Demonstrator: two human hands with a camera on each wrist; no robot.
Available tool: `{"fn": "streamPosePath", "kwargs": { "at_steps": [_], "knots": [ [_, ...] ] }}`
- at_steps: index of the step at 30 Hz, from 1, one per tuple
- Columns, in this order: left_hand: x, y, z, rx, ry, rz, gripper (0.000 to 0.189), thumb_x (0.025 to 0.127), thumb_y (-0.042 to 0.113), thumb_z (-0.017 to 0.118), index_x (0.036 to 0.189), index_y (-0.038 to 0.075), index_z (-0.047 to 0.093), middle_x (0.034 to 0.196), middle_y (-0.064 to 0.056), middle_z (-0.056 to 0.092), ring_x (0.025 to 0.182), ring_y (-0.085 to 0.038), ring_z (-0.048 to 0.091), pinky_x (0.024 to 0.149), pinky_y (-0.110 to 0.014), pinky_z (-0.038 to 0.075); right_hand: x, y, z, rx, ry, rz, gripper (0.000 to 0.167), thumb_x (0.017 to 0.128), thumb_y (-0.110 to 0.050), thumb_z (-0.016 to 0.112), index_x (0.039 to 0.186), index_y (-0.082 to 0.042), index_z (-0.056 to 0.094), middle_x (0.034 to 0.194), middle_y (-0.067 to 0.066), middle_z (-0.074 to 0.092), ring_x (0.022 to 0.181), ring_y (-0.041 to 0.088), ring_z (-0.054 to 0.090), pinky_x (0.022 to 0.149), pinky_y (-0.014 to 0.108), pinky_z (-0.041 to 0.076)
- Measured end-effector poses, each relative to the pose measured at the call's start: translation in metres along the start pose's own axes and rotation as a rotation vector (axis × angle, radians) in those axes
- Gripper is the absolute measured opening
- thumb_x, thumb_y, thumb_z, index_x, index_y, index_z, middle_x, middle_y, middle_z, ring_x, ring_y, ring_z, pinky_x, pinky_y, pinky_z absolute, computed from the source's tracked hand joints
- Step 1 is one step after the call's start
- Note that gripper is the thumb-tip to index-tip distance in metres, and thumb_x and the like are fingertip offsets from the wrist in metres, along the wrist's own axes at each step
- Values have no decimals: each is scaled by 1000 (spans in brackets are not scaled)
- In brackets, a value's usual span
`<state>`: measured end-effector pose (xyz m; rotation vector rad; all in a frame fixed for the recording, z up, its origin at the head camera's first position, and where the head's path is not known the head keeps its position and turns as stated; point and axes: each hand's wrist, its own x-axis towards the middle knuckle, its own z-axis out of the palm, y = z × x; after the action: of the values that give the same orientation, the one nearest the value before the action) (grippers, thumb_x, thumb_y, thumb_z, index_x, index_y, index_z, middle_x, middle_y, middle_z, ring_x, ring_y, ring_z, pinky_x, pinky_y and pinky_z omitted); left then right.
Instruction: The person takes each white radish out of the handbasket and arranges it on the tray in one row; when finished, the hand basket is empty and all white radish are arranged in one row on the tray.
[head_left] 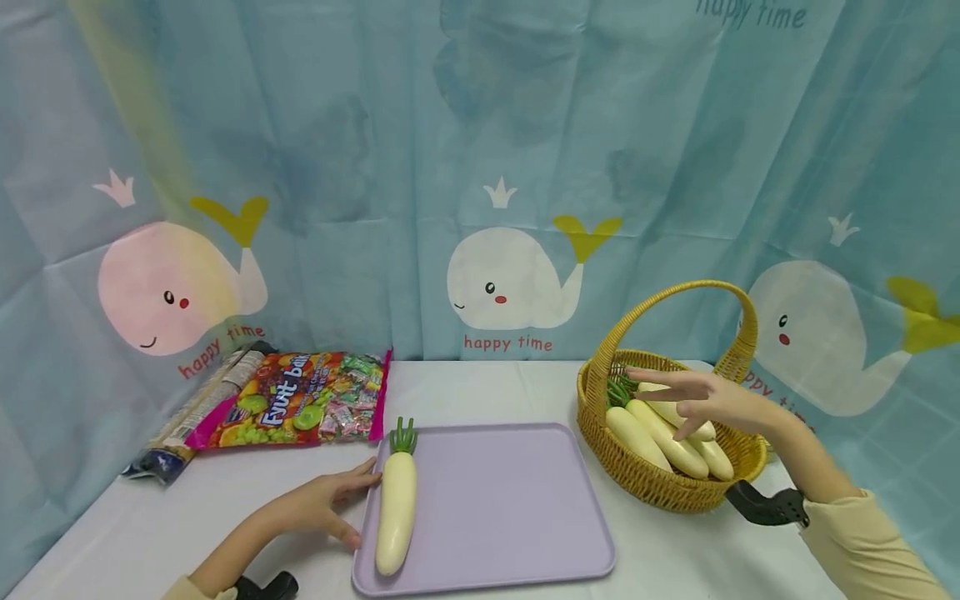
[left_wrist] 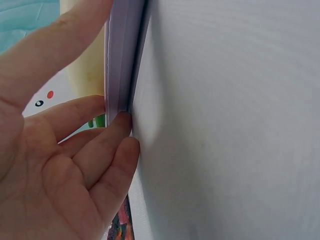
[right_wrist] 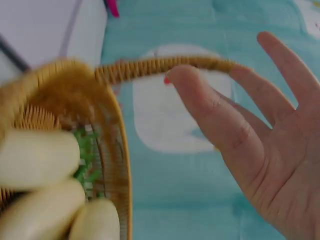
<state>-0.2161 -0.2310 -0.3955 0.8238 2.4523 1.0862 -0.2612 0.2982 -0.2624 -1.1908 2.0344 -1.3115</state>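
A white radish (head_left: 397,512) with a green top lies lengthwise along the left side of a lilac tray (head_left: 510,508). My left hand (head_left: 318,504) touches the tray's left edge, fingers loosely extended; the left wrist view shows its fingertips (left_wrist: 120,125) at the tray's rim (left_wrist: 120,60). Over the wicker basket (head_left: 660,492) my right hand (head_left: 712,402) hovers with spread fingers and nothing in its grasp. Inside the basket lie several white radishes (head_left: 667,437); in the right wrist view their green tops (right_wrist: 87,160) show beside the basket wall.
A colourful candy bag (head_left: 300,400) lies at the back left, partly over a long printed package (head_left: 202,408). The basket's tall arched handle (head_left: 675,292) rises near my right hand. A blue whale-print curtain (head_left: 360,167) hangs behind the white table (head_left: 480,392).
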Motion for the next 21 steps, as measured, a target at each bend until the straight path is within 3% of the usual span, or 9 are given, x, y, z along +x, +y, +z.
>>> {"fn": "streamPosePath", "kwargs": {
  "at_steps": [5,12,16,21],
  "knots": [
    [-1,0,0,14,-4,4,80,69,24,75,131,-9,36,135,-38,17,118,-51,28,92,-54,31,-12,1,-11,-99,97,87,50,94,-5,38,142,-7,24,143,-7,27,124,13,34,76,51,48],
    [-2,1,-2,-12,-6,-4,80,70,23,75,131,-10,36,135,-38,16,118,-51,27,92,-54,32,-10,13,-20,-232,280,246,50,93,-13,49,139,-6,32,144,12,24,121,38,33,77,44,49],
    [-2,0,-2,-14,0,-5,79,69,22,76,131,-10,37,135,-38,16,118,-52,26,92,-55,30,-5,20,-27,-355,323,288,53,89,-19,56,136,-4,37,144,18,20,119,44,33,76,45,49],
    [0,-1,-1,-26,-3,-3,79,69,21,76,131,-9,36,135,-38,15,118,-52,25,92,-54,30,2,29,-39,-494,341,311,56,86,-25,60,134,-4,40,143,18,21,123,44,25,88,56,37]
  ]
}}
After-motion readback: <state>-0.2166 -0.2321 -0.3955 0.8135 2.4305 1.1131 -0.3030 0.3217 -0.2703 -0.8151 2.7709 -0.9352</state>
